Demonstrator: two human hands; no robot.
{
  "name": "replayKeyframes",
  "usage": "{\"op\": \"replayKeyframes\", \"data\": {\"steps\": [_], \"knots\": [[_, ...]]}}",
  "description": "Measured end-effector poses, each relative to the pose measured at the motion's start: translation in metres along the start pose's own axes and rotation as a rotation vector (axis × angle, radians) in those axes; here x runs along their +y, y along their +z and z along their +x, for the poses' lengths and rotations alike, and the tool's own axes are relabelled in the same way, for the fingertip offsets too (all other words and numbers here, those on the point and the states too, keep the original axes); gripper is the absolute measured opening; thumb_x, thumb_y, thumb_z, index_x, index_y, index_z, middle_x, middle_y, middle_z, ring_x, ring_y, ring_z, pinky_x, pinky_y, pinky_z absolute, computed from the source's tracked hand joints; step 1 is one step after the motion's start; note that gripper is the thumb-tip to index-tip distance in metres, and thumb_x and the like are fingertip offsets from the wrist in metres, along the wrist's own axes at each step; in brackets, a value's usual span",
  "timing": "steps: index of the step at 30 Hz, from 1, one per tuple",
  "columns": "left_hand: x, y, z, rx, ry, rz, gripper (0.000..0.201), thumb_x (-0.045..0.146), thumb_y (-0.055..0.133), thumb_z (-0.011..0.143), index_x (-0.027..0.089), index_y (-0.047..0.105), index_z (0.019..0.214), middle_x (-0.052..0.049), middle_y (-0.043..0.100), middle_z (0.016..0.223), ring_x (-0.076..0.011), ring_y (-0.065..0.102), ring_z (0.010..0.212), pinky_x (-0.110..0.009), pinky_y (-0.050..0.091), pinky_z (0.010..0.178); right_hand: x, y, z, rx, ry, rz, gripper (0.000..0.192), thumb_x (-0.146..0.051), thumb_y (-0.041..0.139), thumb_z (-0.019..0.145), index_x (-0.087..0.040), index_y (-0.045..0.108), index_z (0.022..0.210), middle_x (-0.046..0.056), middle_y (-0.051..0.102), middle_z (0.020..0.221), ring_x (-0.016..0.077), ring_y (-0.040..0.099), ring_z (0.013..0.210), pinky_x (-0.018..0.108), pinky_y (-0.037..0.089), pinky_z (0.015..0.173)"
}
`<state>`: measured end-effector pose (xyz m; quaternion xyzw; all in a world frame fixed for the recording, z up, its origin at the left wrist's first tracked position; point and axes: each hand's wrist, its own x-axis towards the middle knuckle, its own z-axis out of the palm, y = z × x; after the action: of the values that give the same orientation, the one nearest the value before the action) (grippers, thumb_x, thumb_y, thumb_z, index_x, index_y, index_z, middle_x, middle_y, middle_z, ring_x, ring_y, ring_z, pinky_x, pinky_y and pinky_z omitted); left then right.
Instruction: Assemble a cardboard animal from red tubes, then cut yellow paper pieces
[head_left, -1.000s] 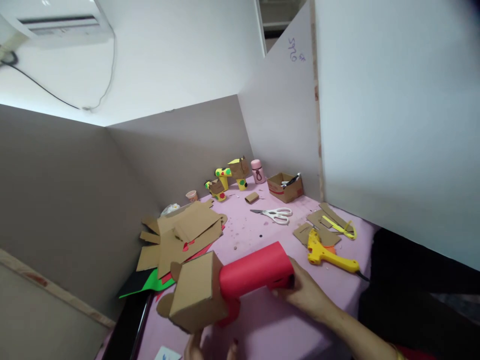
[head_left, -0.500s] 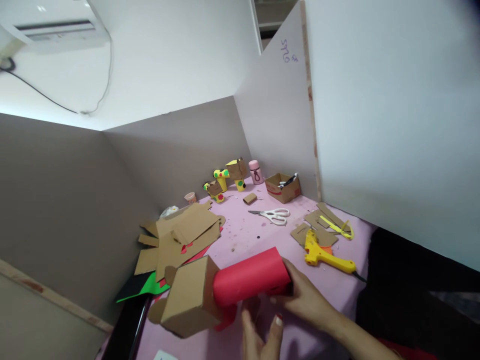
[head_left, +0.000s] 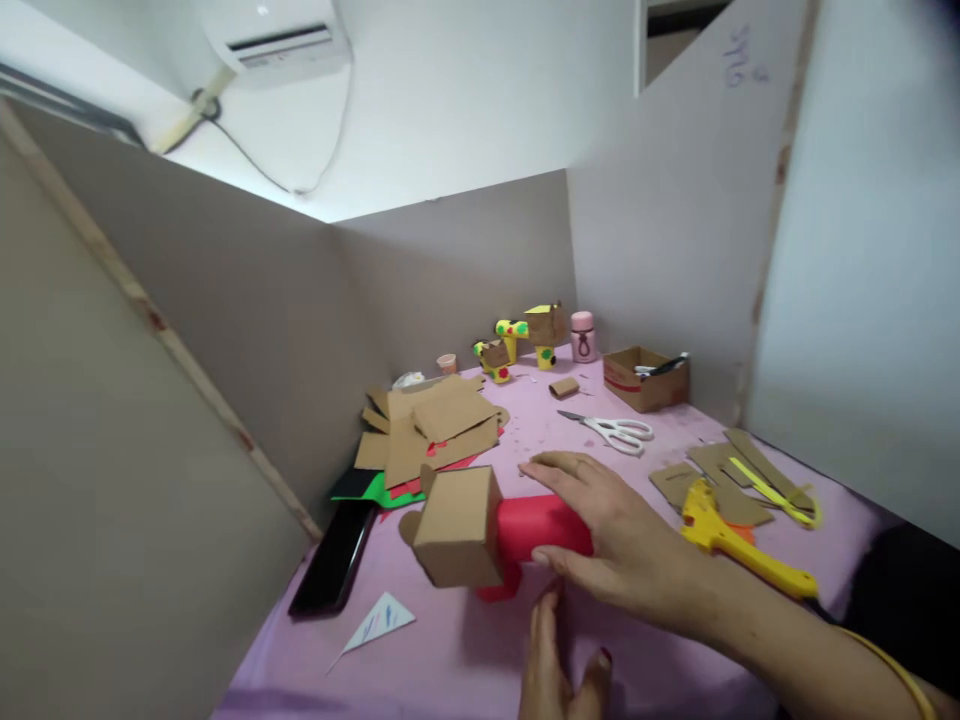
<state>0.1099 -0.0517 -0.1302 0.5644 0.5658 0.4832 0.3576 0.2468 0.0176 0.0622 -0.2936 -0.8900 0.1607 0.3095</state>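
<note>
Your right hand (head_left: 622, 540) lies flat, fingers spread, over the red tube (head_left: 536, 528) already joined to the cardboard box (head_left: 456, 527); left hand (head_left: 555, 665) open below, holding nothing.

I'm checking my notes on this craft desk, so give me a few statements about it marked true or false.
1. The right hand lies on the red paper tube. True.
2. The cardboard box sits at the tube's left end. True.
3. The scissors are in the left hand. False: they lie on the pink table, untouched.
4. The yellow glue gun lies left of the tube. False: it lies right of it.
5. A black phone lies by the left wall. True.
</note>
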Motion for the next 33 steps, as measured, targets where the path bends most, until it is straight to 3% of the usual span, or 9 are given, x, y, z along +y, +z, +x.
{"op": "replayKeyframes", "data": {"steps": [6, 12, 18, 22, 27, 30, 33], "knots": [[0.014, -0.007, -0.008, -0.05, -0.06, 0.08, 0.067, 0.013, 0.058, 0.061, 0.012, 0.048, 0.127, -0.014, 0.055, 0.13, -0.0284, 0.048, 0.122, -0.038, 0.034, 0.106, -0.033, 0.014, 0.05, -0.229, -0.068, -0.052, 0.097, -0.047, 0.074, 0.06, -0.016, 0.031, 0.141, 0.019, 0.048, 0.129, 0.0371, 0.041, 0.12, 0.052, 0.04, 0.094], [0.026, -0.017, -0.014, -0.104, -0.06, -0.017, 0.067, 0.011, 0.056, 0.06, 0.011, 0.049, 0.126, -0.014, 0.058, 0.125, -0.0267, 0.052, 0.117, -0.038, 0.038, 0.102, -0.037, 0.042, 0.079, -0.41, -0.02, -0.078, 0.106, -0.052, 0.072, 0.058, -0.013, 0.024, 0.144, 0.022, 0.053, 0.119, 0.0405, 0.048, 0.106, 0.054, 0.041, 0.084], [0.011, -0.027, -0.02, -0.113, 0.077, -0.051, 0.058, 0.016, 0.055, 0.071, 0.007, 0.045, 0.128, -0.019, 0.055, 0.127, -0.0257, 0.053, 0.117, -0.039, 0.04, 0.101, -0.03, 0.043, 0.088, -0.409, 0.004, -0.067, 0.101, -0.044, 0.072, 0.061, -0.014, 0.023, 0.144, 0.02, 0.049, 0.124, 0.0352, 0.046, 0.111, 0.046, 0.04, 0.088], [0.02, -0.031, -0.022, -0.1, 0.059, -0.049, 0.052, 0.016, 0.055, 0.073, 0.008, 0.049, 0.124, -0.018, 0.057, 0.124, -0.0252, 0.053, 0.115, -0.038, 0.04, 0.1, -0.021, 0.037, 0.094, -0.373, 0.035, -0.047, 0.1, -0.044, 0.071, 0.063, -0.014, 0.021, 0.144, 0.018, 0.046, 0.129, 0.0322, 0.043, 0.116, 0.043, 0.038, 0.094], [0.026, -0.031, -0.026, -0.082, 0.015, -0.113, 0.047, 0.011, 0.055, 0.07, 0.011, 0.054, 0.117, -0.016, 0.059, 0.12, -0.0251, 0.054, 0.113, -0.037, 0.04, 0.099, -0.008, 0.045, 0.093, -0.392, 0.079, -0.04, 0.1, -0.043, 0.074, 0.058, -0.007, 0.03, 0.141, 0.022, 0.047, 0.127, 0.0372, 0.044, 0.114, 0.049, 0.037, 0.094], [0.016, -0.03, -0.024, 0.041, -0.066, -0.374, 0.051, 0.022, 0.059, 0.073, 0.012, 0.048, 0.122, -0.018, 0.054, 0.126, -0.0262, 0.051, 0.118, -0.036, 0.038, 0.1, -0.005, 0.043, 0.091, -0.384, 0.073, 0.009, 0.099, -0.041, 0.074, 0.059, -0.011, 0.028, 0.142, 0.019, 0.048, 0.129, 0.0348, 0.046, 0.115, 0.046, 0.039, 0.095], [0.013, -0.034, -0.015, 0.325, -0.171, -0.666, 0.066, 0.042, 0.069, 0.066, 0.012, 0.047, 0.121, -0.02, 0.053, 0.126, -0.0285, 0.051, 0.117, -0.037, 0.038, 0.098, 0.0, 0.03, 0.091, -0.39, 0.069, 0.068, 0.098, -0.039, 0.073, 0.063, -0.018, 0.023, 0.144, 0.014, 0.046, 0.135, 0.031, 0.049, 0.115, 0.042, 0.042, 0.094]]}}
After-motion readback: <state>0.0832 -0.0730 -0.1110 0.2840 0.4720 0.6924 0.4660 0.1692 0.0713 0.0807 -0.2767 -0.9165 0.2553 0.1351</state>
